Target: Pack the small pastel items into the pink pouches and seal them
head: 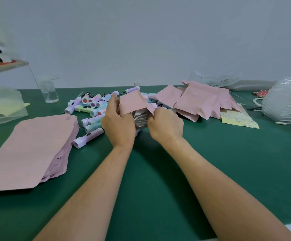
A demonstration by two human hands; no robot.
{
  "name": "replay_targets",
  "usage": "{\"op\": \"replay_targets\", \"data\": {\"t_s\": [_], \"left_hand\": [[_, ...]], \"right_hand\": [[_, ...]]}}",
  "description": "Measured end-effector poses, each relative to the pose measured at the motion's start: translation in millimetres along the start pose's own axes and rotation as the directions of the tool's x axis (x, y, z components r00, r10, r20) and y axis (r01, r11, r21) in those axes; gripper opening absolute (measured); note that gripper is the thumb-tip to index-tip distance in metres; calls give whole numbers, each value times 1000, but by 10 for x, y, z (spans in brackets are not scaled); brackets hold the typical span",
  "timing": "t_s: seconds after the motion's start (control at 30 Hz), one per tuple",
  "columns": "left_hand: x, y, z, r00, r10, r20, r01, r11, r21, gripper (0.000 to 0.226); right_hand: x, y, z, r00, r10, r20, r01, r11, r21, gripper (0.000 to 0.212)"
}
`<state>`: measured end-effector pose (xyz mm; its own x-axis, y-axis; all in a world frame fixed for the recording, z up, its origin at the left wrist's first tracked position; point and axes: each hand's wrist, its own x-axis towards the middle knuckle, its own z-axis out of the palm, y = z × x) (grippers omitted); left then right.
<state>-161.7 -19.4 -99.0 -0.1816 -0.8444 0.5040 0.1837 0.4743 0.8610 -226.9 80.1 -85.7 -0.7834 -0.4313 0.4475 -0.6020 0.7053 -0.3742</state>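
Your left hand (118, 122) and right hand (165, 124) are both clamped on one pink pouch (132, 103), held just above the green desk (150, 171) in the middle of the view. Your left hand grips the pouch's left edge with the thumb up along its side. Your right hand pinches the right side of the mouth. The mouth is pulled open toward you, so the silver lining (140, 119) shows between your hands. The white end of one pastel item (154, 106) sits right at the pouch's right edge, just above your right hand; whether it is inside the pouch cannot be told.

Behind and to the left of your hands lies the loose pile of pastel items (92, 105), small tube-shaped pieces with white caps, some of them with black loops. A stack of flat pink pouches (30, 150) lies at the near left of the desk. To the right, behind your right hand, is a heap of bulging pink pouches (197, 101), partly resting on a yellow patterned sheet (238, 119). A clear bottle (49, 91) stands at the back left, and a stack of clear plastic trays (285, 105) sits at the far right.
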Motion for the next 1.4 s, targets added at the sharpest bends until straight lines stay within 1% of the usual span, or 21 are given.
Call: {"op": "replay_targets", "data": {"t_s": [0.13,0.2,0.23,0.3,0.37,0.4,0.47,0.5,0.57,0.67,0.73,0.8,0.93,1.0,1.07,1.1,1.17,1.23,1.27,1.33,1.4], "left_hand": [[-57,87,7,993,22,120,-20,999,-25,75],[-57,73,14,986,53,160,-47,998,-37,75],[-68,68,19,984,63,167,-55,997,-56,77],[-106,76,29,983,67,170,-51,994,-99,81],[-137,73,55,989,55,139,-35,989,-141,80],[-141,66,65,993,29,117,-9,986,-166,72],[-107,30,91,990,-68,126,98,964,-248,39],[-101,33,92,984,-105,145,141,954,-265,29],[-89,28,88,981,-83,173,123,964,-236,14],[-91,61,66,976,45,215,-11,988,-157,32],[-109,66,59,973,107,203,-92,992,-85,30],[-143,50,71,982,128,136,-118,990,-78,27],[-152,48,71,997,77,20,-75,993,-95,30],[-96,8,56,998,34,-48,-38,995,-90,25],[-82,-4,58,992,-64,-112,47,987,-153,16],[-96,15,70,987,-117,-110,93,975,-202,13],[-147,59,106,987,-158,-27,145,955,-260,15],[-157,65,132,986,-151,75,165,960,-229,13],[-150,59,135,983,-153,102,170,967,-192,19],[-120,52,135,979,-177,97,188,975,-117,29],[-77,60,138,975,-220,12,220,969,-110,28]], "right_hand": [[10,-58,29,998,53,-15,-51,990,130,28],[17,-50,45,994,89,55,-98,975,197,25],[18,-49,45,989,98,110,-126,952,280,28],[5,-71,36,977,97,187,-188,806,561,31],[-21,-101,35,987,101,123,-158,680,715,19],[-38,-112,29,993,94,70,-115,670,734,18],[-66,-124,28,999,51,-21,-20,696,717,18],[-78,-121,39,998,11,-61,34,729,684,15],[-92,-111,52,990,-61,-129,125,808,576,9],[-88,-94,46,983,-76,-164,147,866,478,13],[-87,-67,37,979,-87,-187,160,893,421,15],[-95,-52,31,971,-116,-211,184,923,338,10],[-83,-87,72,964,-72,-257,124,973,194,19],[-59,-108,83,970,-30,-241,68,986,150,11],[-50,-145,87,977,-14,-214,43,990,133,7],[-51,-173,98,976,-25,-215,53,991,125,12],[-67,-241,114,969,-67,-239,98,988,122,22],[-70,-253,105,960,-60,-272,106,982,157,26],[-67,-231,87,959,-43,-281,94,981,170,33],[-42,-134,49,958,-1,-286,54,983,176,35],[-16,-46,30,958,26,-285,22,986,165,32]]}}
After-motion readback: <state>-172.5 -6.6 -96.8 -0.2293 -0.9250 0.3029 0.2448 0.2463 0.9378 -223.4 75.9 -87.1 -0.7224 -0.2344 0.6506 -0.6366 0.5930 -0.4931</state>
